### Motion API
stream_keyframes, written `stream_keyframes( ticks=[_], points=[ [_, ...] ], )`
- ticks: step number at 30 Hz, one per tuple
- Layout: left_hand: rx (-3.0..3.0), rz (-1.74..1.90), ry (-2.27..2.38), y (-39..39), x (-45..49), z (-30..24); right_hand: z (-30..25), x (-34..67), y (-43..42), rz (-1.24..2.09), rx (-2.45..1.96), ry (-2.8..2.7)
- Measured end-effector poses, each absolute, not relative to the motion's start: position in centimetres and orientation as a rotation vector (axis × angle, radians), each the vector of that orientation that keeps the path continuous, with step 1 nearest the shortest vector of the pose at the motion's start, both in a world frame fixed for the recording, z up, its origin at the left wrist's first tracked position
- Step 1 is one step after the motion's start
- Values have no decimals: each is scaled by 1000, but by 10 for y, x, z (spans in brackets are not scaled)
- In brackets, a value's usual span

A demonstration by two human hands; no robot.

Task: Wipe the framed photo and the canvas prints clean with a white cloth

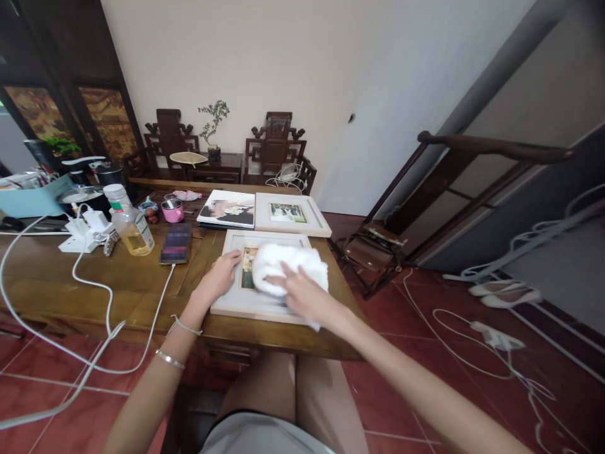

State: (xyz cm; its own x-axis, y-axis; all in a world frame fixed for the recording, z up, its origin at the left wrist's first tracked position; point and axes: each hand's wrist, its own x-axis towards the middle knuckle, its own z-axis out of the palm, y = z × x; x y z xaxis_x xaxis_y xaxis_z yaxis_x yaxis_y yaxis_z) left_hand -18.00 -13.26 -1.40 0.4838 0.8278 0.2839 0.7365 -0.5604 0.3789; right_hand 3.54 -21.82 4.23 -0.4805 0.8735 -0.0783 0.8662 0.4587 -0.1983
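Palm of your R hand [302, 293] lies flat on white cloth [283, 261], fingers stretched out, not curled round it: pressing down, no pinch. Cloth is bunched on the glass of near frame [246, 309] and covers most of its photo. That frame lies flat at the table [94, 284] edge, right in front of you. Your L hand [221, 274] rests open on the frame's L border, near the cloth but apart from it. Beyond: 2nd frame [290, 214] lies flat just behind, w/ photo print [227, 208] beside it on the L. Further L: phone [176, 244] on a white cable, plastic bottle [132, 227], pink cup [172, 211], power strip [85, 236].
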Motion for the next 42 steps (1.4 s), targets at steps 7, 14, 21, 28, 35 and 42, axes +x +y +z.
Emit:
stream_keyframes(
  ticks=[7, 14, 21, 28, 35, 42],
  points=[
    [2485, 667, 1354, -134, -180, -12, 33, 38, -119, -151, -1813, -2545],
    [2450, 711, 1387, -133, -179, -17, 52, 17, -206, 311, -1521, -2856],
    [2425, 697, 1379, -132, -180, -21, 97, 41, -292, 796, -1140, -2893],
    [2394, 732, 1369, -134, -179, -21, 74, 63, -207, 217, -1596, -2691],
    [2419, 740, 1366, -135, -180, -18, 52, 13, -124, -104, -1765, -2680],
    [2417, 768, 1358, -137, -177, -14, 66, 8, -221, 351, -1399, -2943]
  ],
)
